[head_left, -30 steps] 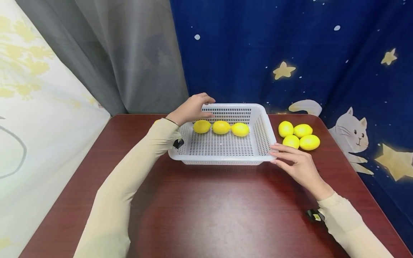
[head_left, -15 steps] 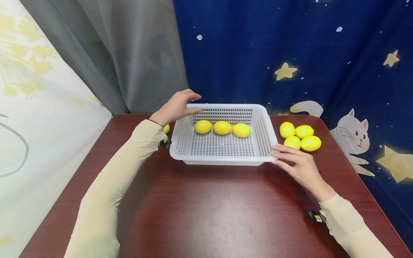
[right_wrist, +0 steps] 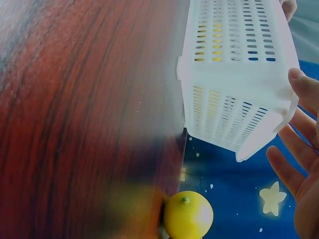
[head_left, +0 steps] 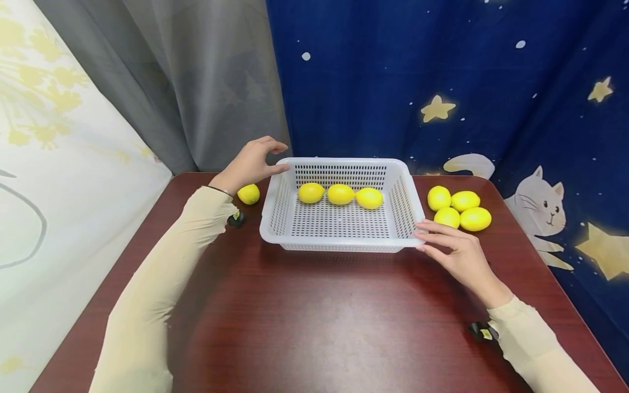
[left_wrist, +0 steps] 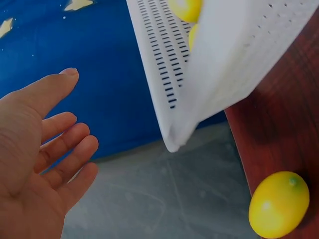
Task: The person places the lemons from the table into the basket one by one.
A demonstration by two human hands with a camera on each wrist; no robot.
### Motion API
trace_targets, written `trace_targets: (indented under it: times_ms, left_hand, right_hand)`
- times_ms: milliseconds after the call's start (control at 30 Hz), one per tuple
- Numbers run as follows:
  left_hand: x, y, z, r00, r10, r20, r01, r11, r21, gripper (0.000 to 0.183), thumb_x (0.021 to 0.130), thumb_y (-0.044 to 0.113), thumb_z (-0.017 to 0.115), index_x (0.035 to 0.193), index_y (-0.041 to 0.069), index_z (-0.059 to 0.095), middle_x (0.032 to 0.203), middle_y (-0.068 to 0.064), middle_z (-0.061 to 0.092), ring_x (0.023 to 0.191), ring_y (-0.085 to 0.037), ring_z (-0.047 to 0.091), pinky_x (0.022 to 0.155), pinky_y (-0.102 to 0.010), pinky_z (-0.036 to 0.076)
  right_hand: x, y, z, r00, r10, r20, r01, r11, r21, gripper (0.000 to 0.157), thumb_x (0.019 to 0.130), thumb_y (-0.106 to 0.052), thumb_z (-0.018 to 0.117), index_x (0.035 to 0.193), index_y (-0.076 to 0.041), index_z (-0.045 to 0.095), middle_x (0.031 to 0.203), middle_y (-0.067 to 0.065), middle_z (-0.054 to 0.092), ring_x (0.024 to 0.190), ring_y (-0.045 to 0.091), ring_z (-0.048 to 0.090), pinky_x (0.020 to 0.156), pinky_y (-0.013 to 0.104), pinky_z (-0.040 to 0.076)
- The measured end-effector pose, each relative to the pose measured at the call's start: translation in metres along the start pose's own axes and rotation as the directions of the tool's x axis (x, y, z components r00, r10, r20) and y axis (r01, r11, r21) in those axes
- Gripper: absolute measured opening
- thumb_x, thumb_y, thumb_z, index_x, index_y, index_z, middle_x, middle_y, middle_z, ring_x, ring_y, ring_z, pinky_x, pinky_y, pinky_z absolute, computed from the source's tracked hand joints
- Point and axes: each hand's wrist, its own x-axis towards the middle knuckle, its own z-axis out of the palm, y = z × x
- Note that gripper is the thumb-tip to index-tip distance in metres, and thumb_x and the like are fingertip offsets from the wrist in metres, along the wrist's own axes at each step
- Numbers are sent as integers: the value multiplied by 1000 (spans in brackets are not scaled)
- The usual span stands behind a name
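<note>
Three lemons [head_left: 340, 194] lie in a row inside a white plastic basket [head_left: 336, 240] with slotted walls. My left hand [head_left: 251, 162] hovers by the basket's back left corner, thumb and fingers spread and holding nothing; in the left wrist view a gap separates this hand [left_wrist: 50, 149] from the basket [left_wrist: 219, 64]. Just below the left wrist, a single lemon [head_left: 249, 194] sits on the table. At the front right corner, my right hand [head_left: 457, 254] holds the basket's rim between thumb and fingers. The right wrist view has the thumb on the near side of that corner.
To the right of the basket, several more lemons [head_left: 459, 208] are clustered on the dark red wooden table [head_left: 314, 322]. A blue curtain [head_left: 354, 82] and a grey curtain [head_left: 221, 82] hang right behind the table's back edge.
My left hand has moved left from above the basket to its back left corner, uncovering the lemon on the left. The right hand stays at its corner, and the basket keeps its place.
</note>
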Motion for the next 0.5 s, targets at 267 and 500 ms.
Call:
trace_targets:
  times_ms: [267,500]
  left_hand:
    - [-10,-15,2,999,-36,-3,36,999,13,53,88,30,74,133,5,60,127,-14,62,117,-30,57,104,-47,48]
    - [-17,-34,5,997,-73,-23,73,997,1,52,88,29,74,131,3,60,125,-15,62,115,-31,56,103,-48,47]
  right_hand:
    - [0,0,1,1000,-3,-3,3,1000,13,49,68,-1,87,113,-17,77,122,5,72,125,-14,52,105,3,35]
    - [0,0,1,1000,3,1,-3,1000,8,49,68,-1,87,113,-17,77,123,6,72,126,-14,51,105,3,35]
